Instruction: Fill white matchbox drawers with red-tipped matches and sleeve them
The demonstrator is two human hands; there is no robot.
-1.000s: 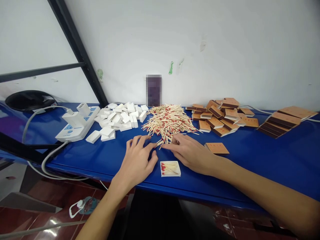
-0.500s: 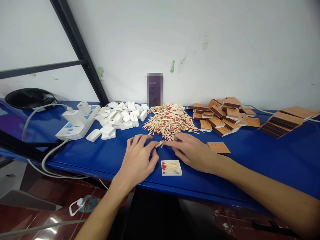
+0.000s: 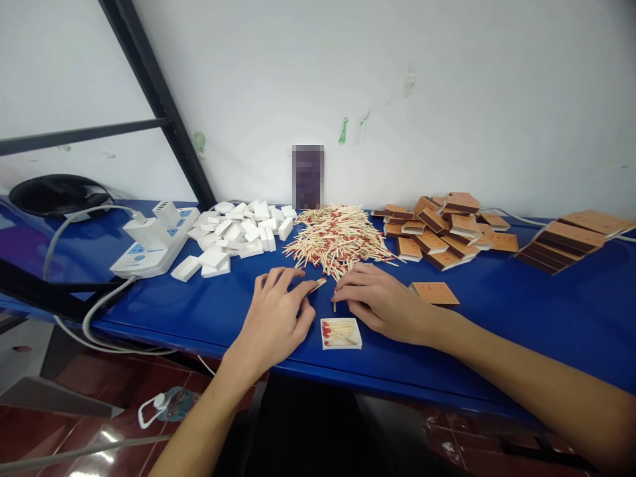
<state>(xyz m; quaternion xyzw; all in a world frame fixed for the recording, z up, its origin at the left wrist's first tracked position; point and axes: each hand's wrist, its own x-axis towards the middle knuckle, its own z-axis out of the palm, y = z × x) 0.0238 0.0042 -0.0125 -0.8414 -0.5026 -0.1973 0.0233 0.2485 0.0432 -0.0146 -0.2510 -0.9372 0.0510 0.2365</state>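
"How's the left hand point(image 3: 283, 310)?"
"Fingertips at a few matches point(image 3: 319, 284), thumb apart from forefinger — I can't tell if they're gripped."
"And the white tray point(image 3: 342, 346)?"
"Between the hands on the person's side, long side running left to right, closer to the right hand point(image 3: 376, 301). One match point(image 3: 334, 307) at that hand's fingertips points toward the tray — pinched or just touched, I can't tell."
"Any writing?"
"Red print on the orange matchbox cover point(image 3: 435, 293), too small to read."
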